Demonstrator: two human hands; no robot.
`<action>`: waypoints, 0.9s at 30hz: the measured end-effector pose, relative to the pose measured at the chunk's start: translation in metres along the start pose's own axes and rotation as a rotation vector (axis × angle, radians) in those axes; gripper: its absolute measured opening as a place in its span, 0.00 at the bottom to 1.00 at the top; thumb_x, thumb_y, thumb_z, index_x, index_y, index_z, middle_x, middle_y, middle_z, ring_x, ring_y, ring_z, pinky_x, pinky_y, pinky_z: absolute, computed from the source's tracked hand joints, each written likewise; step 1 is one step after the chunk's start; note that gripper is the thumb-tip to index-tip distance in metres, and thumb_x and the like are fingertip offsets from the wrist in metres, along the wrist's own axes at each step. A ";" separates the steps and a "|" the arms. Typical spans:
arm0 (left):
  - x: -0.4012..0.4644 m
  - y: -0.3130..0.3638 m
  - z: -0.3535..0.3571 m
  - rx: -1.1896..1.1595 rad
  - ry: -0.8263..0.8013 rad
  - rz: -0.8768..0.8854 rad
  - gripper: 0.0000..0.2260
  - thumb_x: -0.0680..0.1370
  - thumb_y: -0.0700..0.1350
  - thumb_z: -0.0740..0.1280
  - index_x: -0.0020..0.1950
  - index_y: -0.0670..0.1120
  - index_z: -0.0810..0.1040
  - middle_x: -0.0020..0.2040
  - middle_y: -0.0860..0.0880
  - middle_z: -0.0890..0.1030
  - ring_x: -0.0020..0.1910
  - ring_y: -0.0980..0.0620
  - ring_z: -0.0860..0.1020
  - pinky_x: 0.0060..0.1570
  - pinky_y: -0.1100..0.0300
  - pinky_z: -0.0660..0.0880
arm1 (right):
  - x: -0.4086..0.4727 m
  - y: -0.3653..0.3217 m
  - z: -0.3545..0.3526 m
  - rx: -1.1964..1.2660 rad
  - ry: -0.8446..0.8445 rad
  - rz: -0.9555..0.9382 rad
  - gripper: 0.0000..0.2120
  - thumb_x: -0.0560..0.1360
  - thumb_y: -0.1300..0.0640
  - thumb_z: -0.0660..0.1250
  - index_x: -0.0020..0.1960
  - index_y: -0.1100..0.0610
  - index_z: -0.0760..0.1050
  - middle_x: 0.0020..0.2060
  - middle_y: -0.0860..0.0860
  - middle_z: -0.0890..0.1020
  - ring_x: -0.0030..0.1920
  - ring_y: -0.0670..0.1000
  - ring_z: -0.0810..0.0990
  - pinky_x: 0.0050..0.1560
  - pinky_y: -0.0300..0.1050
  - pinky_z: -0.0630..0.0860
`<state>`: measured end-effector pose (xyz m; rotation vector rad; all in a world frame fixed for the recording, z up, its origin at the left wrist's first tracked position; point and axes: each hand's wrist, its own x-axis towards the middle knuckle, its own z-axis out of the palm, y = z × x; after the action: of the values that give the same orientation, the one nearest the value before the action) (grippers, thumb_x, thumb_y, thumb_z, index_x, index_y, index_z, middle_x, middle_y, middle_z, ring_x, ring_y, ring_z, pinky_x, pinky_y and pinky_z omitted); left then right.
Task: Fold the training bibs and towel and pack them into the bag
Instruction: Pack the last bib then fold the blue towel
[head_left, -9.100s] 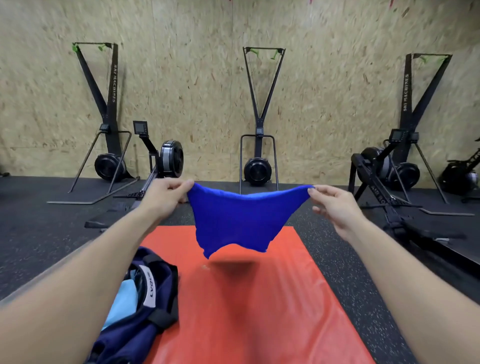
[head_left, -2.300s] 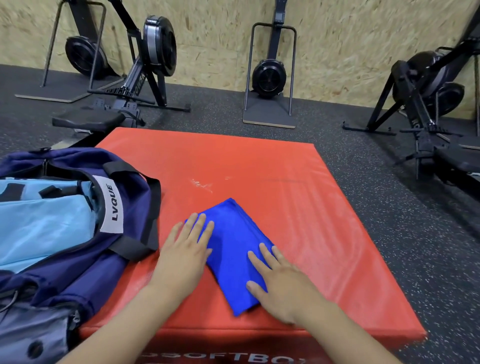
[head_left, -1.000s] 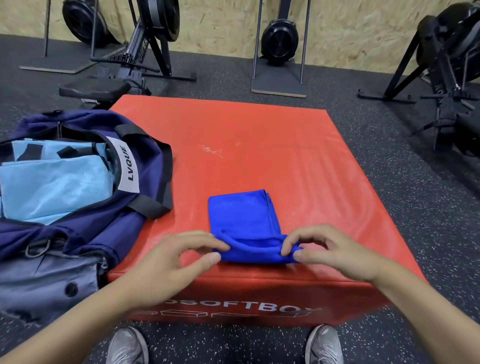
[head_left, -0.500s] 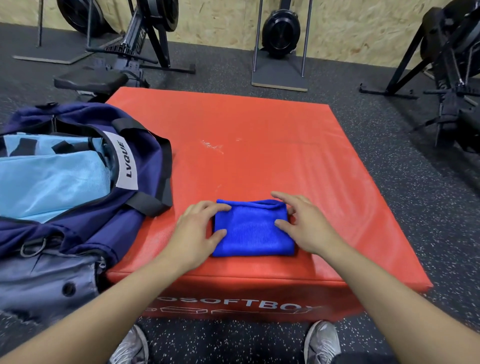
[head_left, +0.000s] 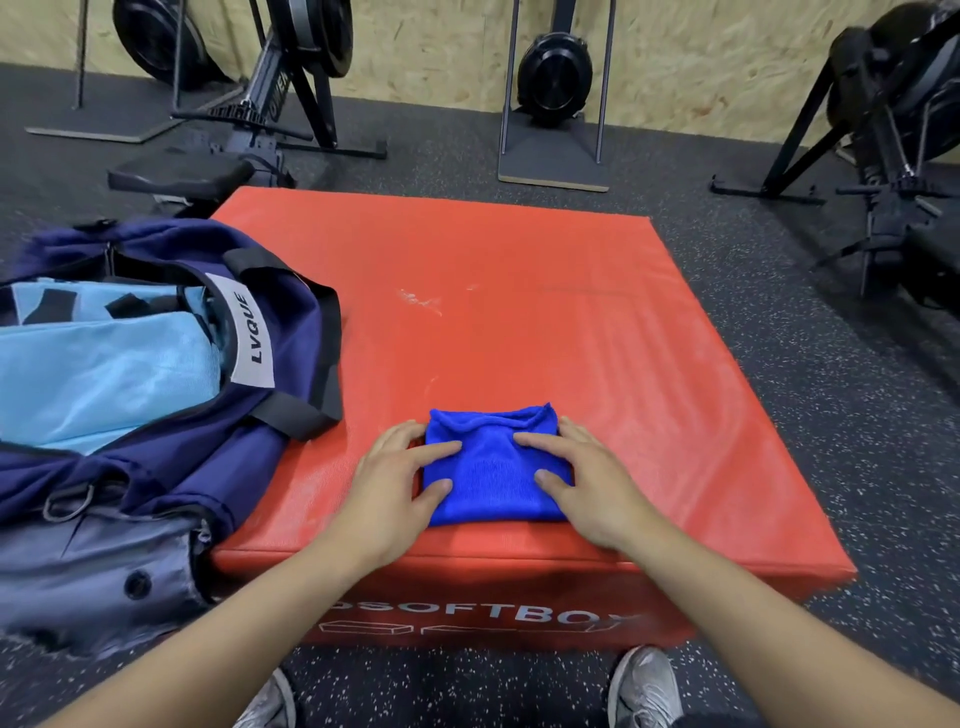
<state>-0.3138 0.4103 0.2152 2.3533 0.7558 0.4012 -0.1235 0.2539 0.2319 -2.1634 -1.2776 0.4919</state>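
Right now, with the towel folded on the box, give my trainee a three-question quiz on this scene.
1. True or false: the towel is already inside the bag.
2. Which hands touch the towel? A) left only B) right only C) both
3. Fill in: the towel lies on the red ____, near its front edge.

Key:
1. False. It lies on the box, to the right of the bag.
2. C. The left hand and the right hand each lie on one side of it, fingers flat on top.
3. Box.
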 end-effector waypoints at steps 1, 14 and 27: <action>0.000 0.001 0.000 -0.041 -0.003 -0.013 0.20 0.78 0.42 0.71 0.69 0.53 0.77 0.72 0.50 0.69 0.76 0.51 0.63 0.75 0.60 0.54 | 0.000 -0.001 0.000 0.061 0.022 0.002 0.25 0.77 0.62 0.68 0.69 0.42 0.75 0.72 0.47 0.72 0.76 0.49 0.64 0.78 0.48 0.58; -0.008 0.018 -0.050 -0.905 0.005 -0.062 0.26 0.72 0.26 0.72 0.68 0.43 0.77 0.74 0.46 0.66 0.59 0.51 0.81 0.58 0.57 0.79 | -0.016 -0.049 -0.030 0.936 0.022 0.084 0.29 0.74 0.74 0.69 0.68 0.49 0.76 0.59 0.54 0.84 0.55 0.51 0.83 0.55 0.47 0.81; -0.060 -0.018 -0.160 -0.854 0.165 -0.033 0.26 0.67 0.35 0.71 0.65 0.46 0.78 0.73 0.46 0.68 0.60 0.52 0.81 0.55 0.60 0.78 | 0.005 -0.163 0.003 0.918 -0.052 0.001 0.29 0.73 0.74 0.70 0.67 0.48 0.77 0.54 0.55 0.85 0.47 0.50 0.83 0.47 0.44 0.80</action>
<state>-0.4408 0.4610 0.3191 1.5159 0.5406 0.7387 -0.2317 0.3212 0.3339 -1.3758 -0.8185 0.9199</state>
